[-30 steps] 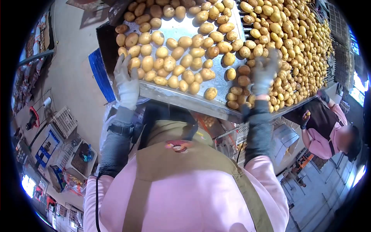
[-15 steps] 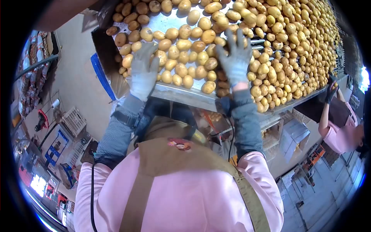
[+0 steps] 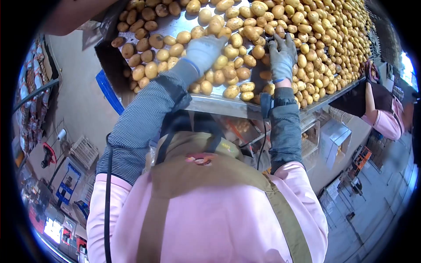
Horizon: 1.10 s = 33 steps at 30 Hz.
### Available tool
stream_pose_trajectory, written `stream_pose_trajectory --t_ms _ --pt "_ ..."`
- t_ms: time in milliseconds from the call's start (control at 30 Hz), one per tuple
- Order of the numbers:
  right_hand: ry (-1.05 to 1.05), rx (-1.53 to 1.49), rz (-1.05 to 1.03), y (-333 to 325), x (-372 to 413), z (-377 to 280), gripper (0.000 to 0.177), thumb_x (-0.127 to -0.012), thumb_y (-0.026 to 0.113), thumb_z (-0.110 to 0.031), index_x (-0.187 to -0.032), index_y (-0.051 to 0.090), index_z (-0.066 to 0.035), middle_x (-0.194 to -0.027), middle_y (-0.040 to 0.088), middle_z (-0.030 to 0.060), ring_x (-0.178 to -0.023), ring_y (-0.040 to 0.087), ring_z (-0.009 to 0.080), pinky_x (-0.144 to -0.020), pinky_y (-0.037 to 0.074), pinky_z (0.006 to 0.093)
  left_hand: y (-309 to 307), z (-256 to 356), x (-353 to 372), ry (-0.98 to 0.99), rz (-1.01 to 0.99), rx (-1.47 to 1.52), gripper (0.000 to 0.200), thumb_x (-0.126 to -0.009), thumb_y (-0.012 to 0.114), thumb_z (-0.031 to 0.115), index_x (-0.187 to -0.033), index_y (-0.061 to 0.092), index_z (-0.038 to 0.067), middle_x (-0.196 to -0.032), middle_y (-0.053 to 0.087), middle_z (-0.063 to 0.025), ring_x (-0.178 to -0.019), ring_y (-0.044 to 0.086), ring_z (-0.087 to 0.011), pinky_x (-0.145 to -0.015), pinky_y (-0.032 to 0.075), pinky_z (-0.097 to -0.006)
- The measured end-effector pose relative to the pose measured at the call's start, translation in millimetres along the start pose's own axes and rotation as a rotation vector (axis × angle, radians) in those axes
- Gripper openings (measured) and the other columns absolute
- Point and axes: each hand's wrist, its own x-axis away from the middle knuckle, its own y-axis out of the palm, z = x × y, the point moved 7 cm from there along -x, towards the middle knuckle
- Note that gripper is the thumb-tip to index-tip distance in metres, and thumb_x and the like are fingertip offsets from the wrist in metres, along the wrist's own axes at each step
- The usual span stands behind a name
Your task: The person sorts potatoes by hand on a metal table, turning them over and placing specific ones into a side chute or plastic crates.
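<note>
Many yellow potatoes (image 3: 228,72) lie on a metal sorting table (image 3: 219,105) in front of me. My left hand (image 3: 205,52), in a pale grey glove, reaches across the middle of them. Its fingers point right and rest on the potatoes, looking stretched rather than wrapped round one. My right hand (image 3: 283,57), in a similar glove with darker fingers, lies by the edge of the dense potato pile. Its fingers are apart and bent slightly, with a brownish potato (image 3: 280,30) just beyond the tips.
The dense pile (image 3: 333,48) spreads over the right side. At the far right, a co-worker (image 3: 386,109) in a pink top stands by the table. Below the table's right side is a pale blue box (image 3: 334,139). Filled sacks (image 3: 33,96) and a crate (image 3: 84,151) are at left.
My left hand has swept right and away from me, from the left potatoes to the middle. My right hand has shifted right, and its fingers have bent.
</note>
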Motion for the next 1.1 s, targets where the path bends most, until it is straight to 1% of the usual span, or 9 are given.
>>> stream_pose_trajectory --t_ms 167,267,367,433,533,600,733,900,1100 --pt "0.478 -0.843 -0.348 -28 76 -49 0.028 -0.103 0.061 -0.020 -0.123 0.070 -0.002 -0.104 0.074 0.0069 -0.095 0.066 0.0134 -0.086 0.053 0.0266 -13 -22 35 -0.132 0.157 0.650 0.040 -0.098 0.063 0.038 -0.129 0.059 0.014 -0.110 0.070 -0.0189 -0.101 0.068 -0.0355 -0.088 0.054 -0.0423" --pt "0.558 -1.321 -0.454 -34 131 -94 0.028 -0.093 0.061 -0.006 -0.119 0.064 0.000 -0.113 0.064 0.0171 -0.099 0.065 0.0314 -0.091 0.052 0.0394 -24 37 91 0.209 0.125 0.501 0.041 -0.097 0.065 0.034 -0.131 0.060 0.012 -0.112 0.069 -0.0168 -0.101 0.067 -0.0340 -0.090 0.053 -0.0419" --pt "-0.027 -0.739 -0.334 -83 154 -103 0.020 -0.092 0.060 -0.005 -0.111 0.064 -0.001 -0.101 0.063 0.0125 -0.086 0.063 0.0251 -0.075 0.052 0.0355 -2 23 95 0.126 0.157 0.240 0.037 -0.096 0.063 0.025 -0.131 0.062 0.011 -0.116 0.068 -0.0114 -0.102 0.066 -0.0312 -0.089 0.053 -0.0417" --pt "0.910 -1.603 -0.738 -76 200 -50 0.017 -0.098 0.059 -0.023 -0.100 0.065 -0.006 -0.073 0.058 -0.0019 -0.056 0.050 0.0063 -0.051 0.040 0.0217 12 6 82 0.133 0.296 -0.048 0.035 -0.092 0.063 0.017 -0.126 0.063 0.011 -0.116 0.069 -0.0084 -0.099 0.066 -0.0289 -0.087 0.053 -0.0393" --pt "1.328 -1.198 -0.333 -117 255 59 0.028 -0.101 0.056 -0.037 -0.092 0.061 -0.011 -0.070 0.057 -0.0042 -0.049 0.044 0.0018 -0.038 0.028 0.0165 23 11 48 0.117 0.159 -0.323 0.029 -0.090 0.057 0.010 -0.119 0.064 0.013 -0.098 0.070 -0.0109 -0.096 0.069 -0.0273 -0.080 0.056 -0.0368" --pt "1.207 -1.176 -0.172 -124 285 166 0.032 -0.101 0.057 -0.038 -0.102 0.064 -0.007 -0.084 0.063 0.0030 -0.060 0.056 0.0130 -0.051 0.047 0.0261 26 10 24 0.193 0.076 -0.388 0.025 -0.092 0.055 0.008 -0.115 0.062 0.012 -0.099 0.070 -0.0134 -0.095 0.070 -0.0287 -0.077 0.057 -0.0385" --pt "0.280 0.495 0.042 -176 230 170 0.035 -0.101 0.060 -0.027 -0.125 0.064 -0.001 -0.117 0.069 0.0131 -0.102 0.066 0.0238 -0.090 0.052 0.0323 -8 -10 21 -0.115 0.065 0.194 0.034 -0.087 0.065 0.017 -0.119 0.059 0.008 -0.109 0.068 -0.0208 -0.101 0.068 -0.0384 -0.086 0.054 -0.0479" --pt "0.354 -0.931 -0.311 -61 143 -14 0.027 -0.094 0.065 -0.012 -0.121 0.068 -0.007 -0.124 0.067 0.0109 -0.117 0.061 0.0250 -0.101 0.048 0.0340 10 69 55 0.317 0.026 0.061 0.053 -0.086 0.066 0.009 -0.137 0.054 0.015 -0.125 0.063 -0.0143 -0.105 0.067 -0.0340 -0.086 0.055 -0.0434" --pt "-0.386 0.078 -0.291 29 75 -94 0.032 -0.087 0.066 -0.022 -0.118 0.069 -0.016 -0.123 0.061 0.0100 -0.112 0.062 0.0268 -0.091 0.051 0.0415 -12 -17 82 0.007 0.202 0.160 0.046 -0.084 0.063 0.003 -0.129 0.062 0.014 -0.122 0.062 -0.0137 -0.101 0.066 -0.0350 -0.085 0.055 -0.0434"
